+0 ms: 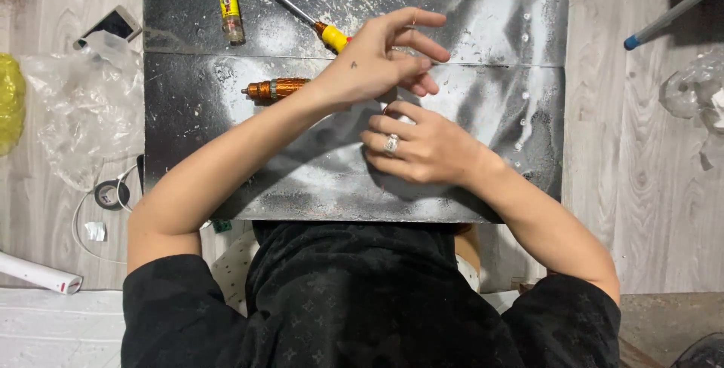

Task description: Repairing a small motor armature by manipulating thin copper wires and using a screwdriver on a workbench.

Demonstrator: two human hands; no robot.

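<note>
Left hand [377, 62]: raised over the dark board [498, 6], fingers spread
Right hand [422, 145]: flat on board, ring on one finger, possibly covering a small pale object
Beside left wrist: copper coil [277, 88]
Above: yellow-handled screwdriver [320, 27], small yellow tube [231, 10]

Small object under right hand [422, 145] mostly hidden; screwdriver [320, 25] handle partly behind left hand [377, 62].

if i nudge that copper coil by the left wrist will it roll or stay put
The copper coil looks round and lies on its side on the dark board, so a sideways nudge would probably roll it. Dense wire windings suggest it is heavy for its size, so it likely won't go far. The left hand hovers just beside it and could stop it.
</note>
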